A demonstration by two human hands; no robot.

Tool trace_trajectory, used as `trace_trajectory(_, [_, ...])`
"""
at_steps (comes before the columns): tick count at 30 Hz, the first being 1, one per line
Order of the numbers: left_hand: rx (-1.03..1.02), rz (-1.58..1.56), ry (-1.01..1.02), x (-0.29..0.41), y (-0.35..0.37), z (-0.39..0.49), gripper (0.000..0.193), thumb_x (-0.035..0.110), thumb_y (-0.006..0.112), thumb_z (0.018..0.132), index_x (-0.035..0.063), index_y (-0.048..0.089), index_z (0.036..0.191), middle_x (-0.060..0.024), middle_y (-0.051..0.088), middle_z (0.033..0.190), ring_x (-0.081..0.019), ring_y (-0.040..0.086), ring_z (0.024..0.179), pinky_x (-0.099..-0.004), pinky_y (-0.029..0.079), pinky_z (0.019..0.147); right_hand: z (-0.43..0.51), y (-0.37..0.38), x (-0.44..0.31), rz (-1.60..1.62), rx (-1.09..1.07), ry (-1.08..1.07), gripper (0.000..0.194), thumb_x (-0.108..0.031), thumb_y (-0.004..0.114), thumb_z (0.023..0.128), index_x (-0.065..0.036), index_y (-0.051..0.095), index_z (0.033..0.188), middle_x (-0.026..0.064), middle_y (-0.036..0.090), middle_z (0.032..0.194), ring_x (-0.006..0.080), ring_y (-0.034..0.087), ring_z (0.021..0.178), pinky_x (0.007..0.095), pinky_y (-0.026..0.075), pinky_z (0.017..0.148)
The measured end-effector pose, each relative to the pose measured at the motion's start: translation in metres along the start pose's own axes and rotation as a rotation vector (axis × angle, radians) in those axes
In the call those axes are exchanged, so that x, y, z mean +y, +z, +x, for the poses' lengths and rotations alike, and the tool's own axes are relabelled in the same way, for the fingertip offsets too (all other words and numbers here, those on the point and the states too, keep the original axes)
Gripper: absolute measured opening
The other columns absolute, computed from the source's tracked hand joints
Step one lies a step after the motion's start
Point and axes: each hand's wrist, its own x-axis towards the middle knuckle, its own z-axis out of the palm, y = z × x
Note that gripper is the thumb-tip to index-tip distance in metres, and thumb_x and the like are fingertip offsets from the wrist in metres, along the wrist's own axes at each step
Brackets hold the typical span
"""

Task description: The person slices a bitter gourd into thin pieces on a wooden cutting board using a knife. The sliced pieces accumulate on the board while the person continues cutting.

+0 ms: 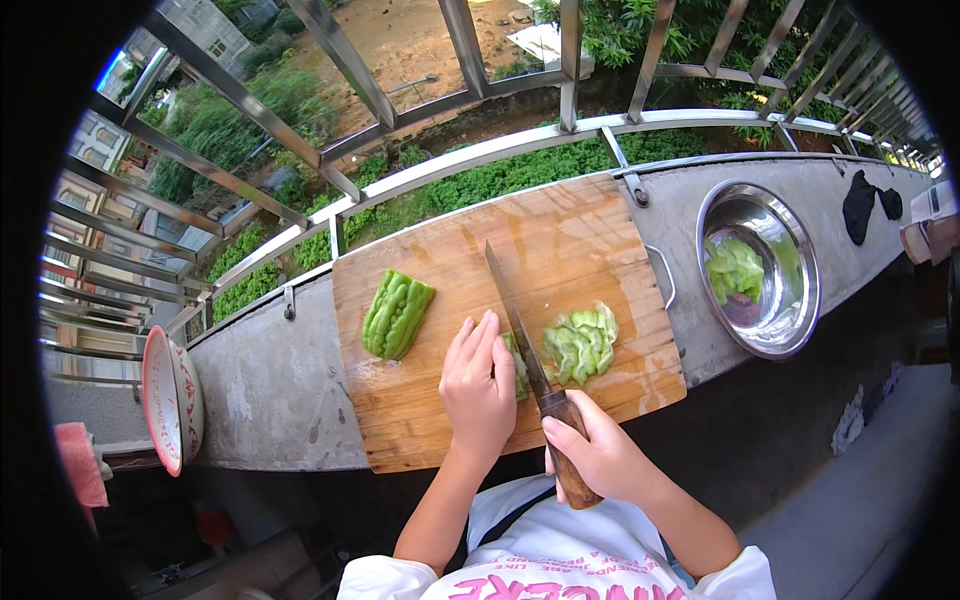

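Note:
In my right hand (596,450) is the wooden handle of a long kitchen knife (514,307), its dark blade pointing away from me over the wooden cutting board (465,247). My left hand (480,382) lies with extended fingers over a short piece of bitter melon (517,367), holding it against the board just left of the blade. The hand hides most of that piece. Pale green slices (581,345) are heaped right of the knife. A larger green bitter melon chunk (397,315) rests on the board's left side.
Right of the board, a steel basin (757,270) holds more slices on the concrete ledge (262,397). An enamel basin (172,405) leans at the far left. Metal railings (487,150) run behind the board. A black cloth (859,206) lies far right.

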Motion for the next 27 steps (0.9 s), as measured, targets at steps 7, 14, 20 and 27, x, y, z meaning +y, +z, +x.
trace_trajectory(7, [0.003,-0.017,-0.001,-0.001,0.000,0.000,0.024,0.008,0.052,0.084,-0.0038,0.062,0.103,-0.0176,0.063,0.104,-0.0369,0.055,0.104,-0.0399,0.044,0.089,-0.024,-0.005,0.002,-0.002,-0.004,-0.024,0.035,-0.024,0.048,0.092,0.000,0.035,0.114,0.0057,0.053,0.068,0.0122,0.054,0.049,0.0264,0.047,0.045])
trace_trajectory(14, [0.008,-0.012,0.012,-0.001,-0.001,0.000,0.023,0.007,0.050,0.085,-0.0039,0.063,0.101,-0.0177,0.063,0.103,-0.0365,0.056,0.102,-0.0400,0.043,0.091,-0.040,0.003,0.014,0.008,-0.089,0.013,0.041,-0.024,0.050,0.092,0.001,0.033,0.120,0.0069,0.055,0.072,0.0123,0.056,0.052,0.0254,0.048,0.046])
trace_trajectory(20, [0.008,-0.001,0.015,-0.001,-0.001,0.000,0.023,0.007,0.050,0.086,-0.0042,0.063,0.101,-0.0179,0.063,0.103,-0.0371,0.056,0.102,-0.0404,0.043,0.091,-0.043,0.006,0.015,-0.011,-0.092,-0.003,0.042,-0.023,0.050,0.092,0.003,0.033,0.120,0.0069,0.056,0.072,0.0108,0.056,0.057,0.0251,0.048,0.051])
trace_trajectory(27, [0.008,-0.003,0.017,0.001,-0.001,0.002,0.023,0.007,0.050,0.085,-0.0042,0.062,0.101,-0.0182,0.062,0.103,-0.0380,0.055,0.102,-0.0407,0.043,0.090,-0.030,0.013,0.014,-0.205,-0.077,-0.069,0.034,-0.018,0.046,0.093,-0.002,0.030,0.118,0.0086,0.054,0.074,0.0141,0.057,0.054,0.0275,0.050,0.052])
